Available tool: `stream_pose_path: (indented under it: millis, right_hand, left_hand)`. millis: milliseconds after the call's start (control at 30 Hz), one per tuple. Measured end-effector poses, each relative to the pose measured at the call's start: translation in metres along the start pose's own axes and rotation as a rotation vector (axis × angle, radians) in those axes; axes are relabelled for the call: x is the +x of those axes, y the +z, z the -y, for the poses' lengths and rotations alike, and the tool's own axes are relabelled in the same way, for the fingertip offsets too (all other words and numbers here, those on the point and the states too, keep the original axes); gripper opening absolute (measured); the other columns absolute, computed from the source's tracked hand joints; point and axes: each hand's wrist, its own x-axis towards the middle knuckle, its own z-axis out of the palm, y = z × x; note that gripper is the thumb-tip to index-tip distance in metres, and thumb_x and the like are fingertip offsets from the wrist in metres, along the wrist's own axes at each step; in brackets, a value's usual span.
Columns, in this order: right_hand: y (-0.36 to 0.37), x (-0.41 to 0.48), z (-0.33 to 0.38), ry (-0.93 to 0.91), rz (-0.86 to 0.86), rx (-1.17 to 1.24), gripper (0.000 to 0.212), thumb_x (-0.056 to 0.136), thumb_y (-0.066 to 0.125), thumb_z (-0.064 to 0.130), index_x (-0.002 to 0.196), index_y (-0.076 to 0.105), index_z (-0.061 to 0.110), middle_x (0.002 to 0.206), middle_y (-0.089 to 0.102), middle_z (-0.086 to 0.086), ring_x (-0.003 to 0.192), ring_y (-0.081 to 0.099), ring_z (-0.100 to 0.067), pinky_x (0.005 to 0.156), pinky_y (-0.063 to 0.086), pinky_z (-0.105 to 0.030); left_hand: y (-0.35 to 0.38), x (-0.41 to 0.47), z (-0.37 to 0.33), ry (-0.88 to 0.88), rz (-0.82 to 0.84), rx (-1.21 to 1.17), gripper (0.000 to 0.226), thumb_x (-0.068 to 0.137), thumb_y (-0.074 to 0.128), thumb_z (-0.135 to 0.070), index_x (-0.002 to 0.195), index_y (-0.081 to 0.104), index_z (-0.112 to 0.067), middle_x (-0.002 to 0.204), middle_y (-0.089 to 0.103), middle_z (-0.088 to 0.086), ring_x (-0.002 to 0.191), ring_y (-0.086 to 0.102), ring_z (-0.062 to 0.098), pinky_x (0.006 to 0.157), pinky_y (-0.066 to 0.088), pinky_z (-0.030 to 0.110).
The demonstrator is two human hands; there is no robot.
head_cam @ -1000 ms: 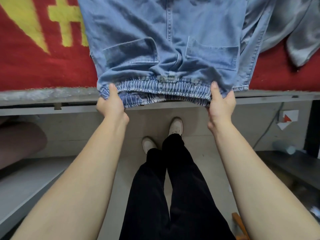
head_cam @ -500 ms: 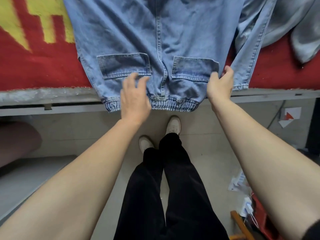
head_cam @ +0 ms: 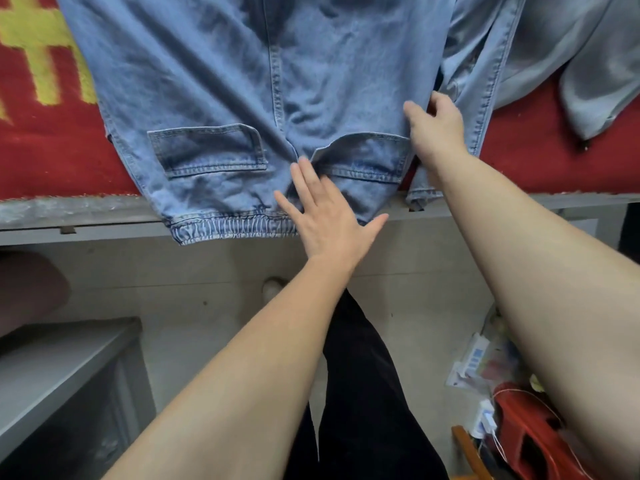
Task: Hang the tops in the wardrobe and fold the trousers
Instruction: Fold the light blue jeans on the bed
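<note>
Light blue jeans [head_cam: 221, 84] lie back side up on a red blanket [head_cam: 52, 154], their elastic waistband hanging over the bed's near edge. My left hand [head_cam: 325, 216] lies flat with straight fingers on the seat of the jeans, between the two back pockets. My right hand [head_cam: 434, 124] grips the right side edge of the jeans, thumb on top and fingers curled under the denim. A second pale denim leg [head_cam: 474, 64] lies just right of that hand. A grey top [head_cam: 581, 57] is crumpled at the far right of the blanket.
The grey bed frame edge [head_cam: 86, 209] runs across the view. Below it is a tiled floor with my black-trousered legs [head_cam: 360, 375]. A grey shelf [head_cam: 52, 368] stands at lower left. Red clutter, packets and a cable [head_cam: 512, 424] lie at lower right.
The jeans have been pushed further onto the bed. My left hand slid right to the seat and flattened; my right hand moved up along the right edge.
</note>
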Motion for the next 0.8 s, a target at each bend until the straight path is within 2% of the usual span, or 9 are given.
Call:
stream_pose_path:
  millis: [100,233,333,400,467,533,600,667,800]
  right_hand:
    - [-0.005,0.016,0.006,-0.076,0.003,0.045,0.031,0.085,0.058,0.032,0.111,0.071,0.021,0.103,0.073,0.010,0.097,0.068,-0.008,0.094,0.056,-0.038]
    - [-0.016,0.021,0.017,-0.086,0.050,0.123,0.038,0.075,0.054,0.017,0.106,0.073,0.028,0.098,0.076,0.012,0.097,0.071,-0.010,0.092,0.058,-0.041]
    - [-0.021,0.012,0.033,-0.124,0.043,0.148,0.048,0.073,0.051,0.014,0.114,0.070,0.031,0.089,0.075,0.003,0.078,0.066,-0.012,0.081,0.058,-0.036]
    - [-0.013,0.006,0.049,-0.209,0.018,0.081,0.048,0.072,0.049,0.020,0.114,0.069,0.030,0.078,0.068,0.003,0.066,0.054,-0.007,0.075,0.054,-0.035]
    - [0.007,0.008,0.068,-0.272,0.043,0.045,0.053,0.072,0.049,0.025,0.122,0.067,0.028,0.082,0.071,0.004,0.067,0.055,-0.005,0.080,0.055,-0.037]
    - [0.032,0.012,0.087,-0.334,0.081,0.037,0.062,0.072,0.047,0.033,0.133,0.061,0.028,0.102,0.074,0.008,0.088,0.066,-0.004,0.093,0.054,-0.037]
    - [0.054,-0.006,0.115,-0.355,0.116,0.022,0.067,0.076,0.047,0.036,0.142,0.054,0.025,0.129,0.067,0.010,0.117,0.062,-0.007,0.107,0.046,-0.034]
    - [0.076,-0.032,0.141,-0.376,0.163,-0.017,0.063,0.086,0.048,0.026,0.149,0.046,0.021,0.140,0.060,0.003,0.129,0.055,-0.014,0.113,0.038,-0.030]
    - [0.140,-0.058,0.178,-0.476,0.214,-0.112,0.061,0.094,0.044,0.026,0.154,0.035,0.026,0.124,0.065,-0.009,0.110,0.060,-0.023,0.102,0.044,-0.037]
  left_hand:
    - [0.005,0.004,-0.022,0.063,-0.113,-0.010,0.098,0.069,0.058,-0.077,0.133,0.022,-0.012,0.147,0.007,0.019,0.143,0.006,0.037,0.114,0.009,0.062]
    - [0.001,0.013,-0.024,0.121,-0.059,0.031,0.046,0.076,0.066,-0.046,0.109,0.052,-0.017,0.140,0.033,0.013,0.133,0.027,0.033,0.103,0.031,0.048]
    - [-0.013,0.008,-0.009,0.139,-0.083,-0.193,0.023,0.074,0.064,-0.034,0.082,0.065,-0.014,0.123,0.049,0.008,0.118,0.041,0.030,0.089,0.037,0.039]
    - [-0.026,0.003,0.009,0.132,-0.138,-0.357,0.019,0.071,0.065,-0.032,0.072,0.067,-0.014,0.106,0.053,0.005,0.104,0.047,0.028,0.081,0.041,0.037]
    - [-0.042,0.000,0.030,0.069,-0.118,-0.474,0.016,0.075,0.066,-0.032,0.076,0.070,-0.016,0.095,0.053,0.003,0.095,0.050,0.025,0.075,0.043,0.033]
    - [-0.059,0.001,0.053,-0.023,-0.044,-0.596,0.012,0.084,0.065,-0.028,0.078,0.066,-0.018,0.088,0.058,0.002,0.089,0.056,0.024,0.074,0.041,0.031]
    - [-0.071,0.002,0.081,-0.122,-0.049,-0.697,0.014,0.089,0.061,-0.024,0.077,0.060,-0.017,0.080,0.062,0.002,0.083,0.058,0.024,0.073,0.041,0.032]
    - [-0.079,0.002,0.110,-0.206,-0.109,-0.765,0.016,0.093,0.055,-0.023,0.082,0.061,-0.013,0.080,0.064,0.003,0.081,0.057,0.024,0.076,0.045,0.038]
    - [-0.084,0.008,0.158,-0.314,-0.203,-0.800,0.016,0.096,0.047,-0.018,0.090,0.061,-0.011,0.090,0.064,0.009,0.086,0.056,0.028,0.079,0.045,0.042]
